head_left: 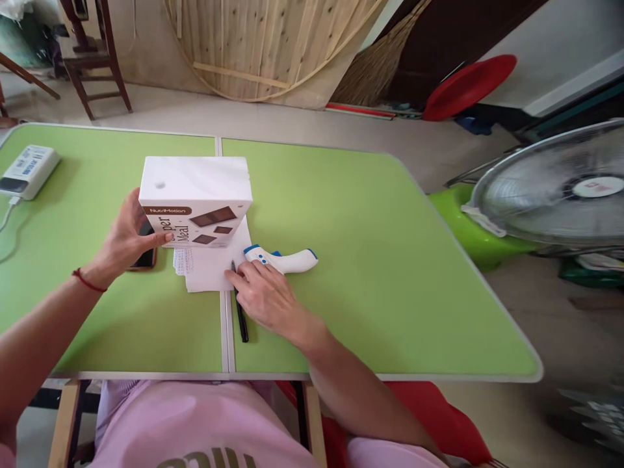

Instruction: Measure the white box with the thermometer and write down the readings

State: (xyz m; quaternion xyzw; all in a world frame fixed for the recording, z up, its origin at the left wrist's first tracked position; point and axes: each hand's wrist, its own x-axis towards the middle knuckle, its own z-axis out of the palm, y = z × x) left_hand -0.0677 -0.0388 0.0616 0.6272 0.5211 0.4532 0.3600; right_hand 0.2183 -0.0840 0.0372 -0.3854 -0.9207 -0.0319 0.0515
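My left hand grips the left side of a white box printed "NutriMotion", thumb across its front and the fingers partly hidden behind. A phone lies partly hidden beneath that hand. In front of the box lie white paper and a spiral-bound edge. My right hand rests low over the paper with fingers apart and loosely bent, crossing a black pen. Just beyond those fingers lies a white and blue infrared thermometer with its handle to the right.
The green folding table has a metal seam down its middle. A white power bank with a cable lies at the far left. Beyond the right edge stand a fan and a green stool. A wooden chair stands behind.
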